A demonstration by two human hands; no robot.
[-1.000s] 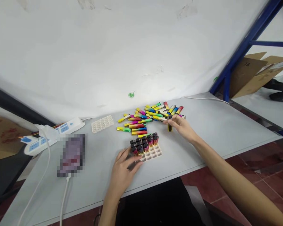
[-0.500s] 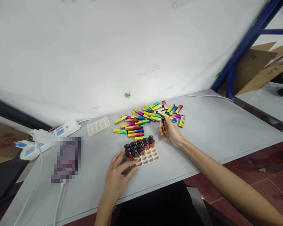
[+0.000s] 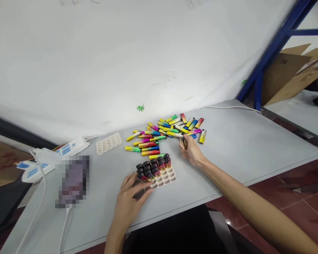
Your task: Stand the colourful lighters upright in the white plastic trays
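A cream tray with oval holes lies near the table's front, several black-topped lighters upright in its back and left holes. My left hand grips the tray's left end, fingers along the side and thumb at the front edge. To the right of the tray, my right hand is closed around a lighter, mostly hidden by the fingers. Behind both hands spreads a loose pile of shiny multicoloured lighters, lying flat. My right hand is at the pile's front right.
A second cream tray lies at the left near the wall. Power strips with white cables and a blurred-out dark device occupy the table's left side. At the right stand a blue metal frame and an open cardboard box.
My right hand has turned, so the lighter in it shows less than before. My left hand stays at the tray. The whole view has shifted slightly.
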